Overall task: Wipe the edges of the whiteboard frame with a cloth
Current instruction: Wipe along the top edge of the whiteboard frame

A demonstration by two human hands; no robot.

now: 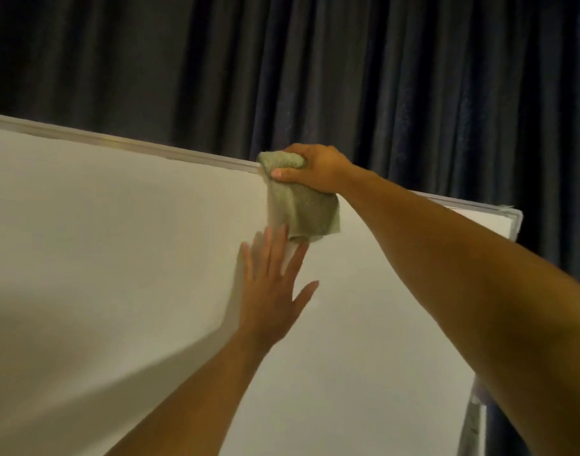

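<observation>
The right hand (315,167) is up at the top edge of the whiteboard (117,258), its fingers (302,152) curled over a bunched green cloth (302,205) and the thumb pinning it from the front. The cloth is pressed onto the silver frame (150,148) along that top edge, and its loose end hangs down over the white surface, just beside the fingertips of the left hand (272,291). That left hand lies flat against the board below the cloth, with its fingers straight and spread, holding nothing; they look a little smeared, so I cannot tell whether the longest one actually touches the hanging cloth. Most of the right hand's fingers are hidden behind the cloth and the frame, and how far they wrap over the back is out of sight. The right arm covers a stretch of the top frame on its way to the far corner (512,218), and the board's right edge shows only as a blurred strip low down. The left and bottom edges of the board are cut off. Behind it hangs a dark blue curtain (348,77) in heavy folds.
</observation>
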